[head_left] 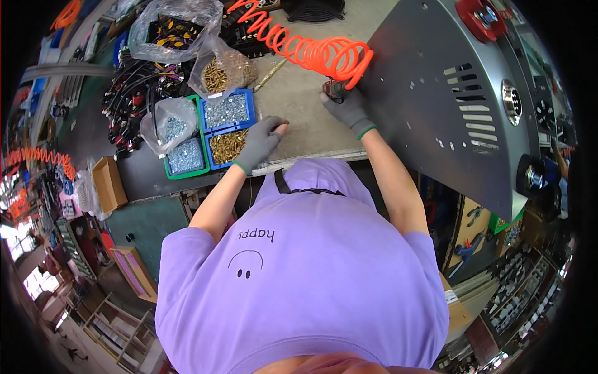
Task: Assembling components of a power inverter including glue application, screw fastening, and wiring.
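My right hand, in a grey glove, grips a dark air tool by the far side of the bench, close to the panel. An orange coiled air hose ends at it; the tool's tip is hidden. My left hand, also gloved, rests low over the bench edge with its bare thumb and fingertips drawn together. Whatever they may hold is too small to make out. Beside it sit blue bins, one with brass-coloured screws, the other with small silver-coloured hardware.
A large grey metal panel with slots stands at the right. Clear bags of parts and a bundle of black cables crowd the left. A green bin and a thin rod lie nearby.
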Tool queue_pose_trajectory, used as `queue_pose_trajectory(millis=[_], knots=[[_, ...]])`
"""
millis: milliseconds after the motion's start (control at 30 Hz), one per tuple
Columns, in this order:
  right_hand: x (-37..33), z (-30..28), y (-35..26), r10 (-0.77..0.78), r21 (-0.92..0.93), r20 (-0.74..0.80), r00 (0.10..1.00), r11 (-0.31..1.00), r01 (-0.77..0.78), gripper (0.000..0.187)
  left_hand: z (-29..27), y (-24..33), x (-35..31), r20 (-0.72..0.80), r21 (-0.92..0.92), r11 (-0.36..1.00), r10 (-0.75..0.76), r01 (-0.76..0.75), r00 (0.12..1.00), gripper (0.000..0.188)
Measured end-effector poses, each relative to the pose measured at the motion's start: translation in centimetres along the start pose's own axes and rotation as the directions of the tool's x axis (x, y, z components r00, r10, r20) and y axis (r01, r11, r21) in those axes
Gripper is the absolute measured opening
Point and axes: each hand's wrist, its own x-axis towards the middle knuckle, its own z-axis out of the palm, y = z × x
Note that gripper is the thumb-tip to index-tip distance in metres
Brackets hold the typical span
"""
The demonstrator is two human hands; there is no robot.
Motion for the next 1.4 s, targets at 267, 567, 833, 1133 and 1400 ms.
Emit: queue_pose_trajectory(millis=[267, 567, 833, 1133, 1400], knots=[[0.1, 1.8, 2.9, -0.118, 0.086, 0.029, 0.993, 0.99, 0.116, 0.025, -0.5, -1.8, -4.4, 0.052, -0.26, 0.965, -0.019, 0.032, 0.998, 0.028], [-0.4, -0.3, -3.7, -0.144, -0.319, 0.072, 0.987, 0.934, 0.159, 0.021, 7.8, -2.3, -3.3, 0.449, 0.114, 0.992, -0.103, 0.057, 0.887, 0.035], [-0.7, 0.1, 2.6, 0.131, -0.209, 0.086, 0.988, 0.972, -0.11, 0.017, -0.4, 5.6, -6.3, 0.563, -0.018, 0.935, 0.302, -0.354, 0.769, 0.033], [-0.4, -0.1, 1.3, -0.164, -0.196, 0.132, 0.978, 0.962, 0.188, 0.021, 2.7, 4.4, -9.9, 0.56, 0.485, 0.727, 0.169, -0.487, 0.811, 0.026], [-0.4, -1.1, 0.9, -0.049, 0.002, 0.314, 0.948, 0.999, 0.051, 0.018, 5.1, 3.9, -6.9, 0.443, 0.09, 0.827, 0.465, -0.554, 0.766, 0.025]])
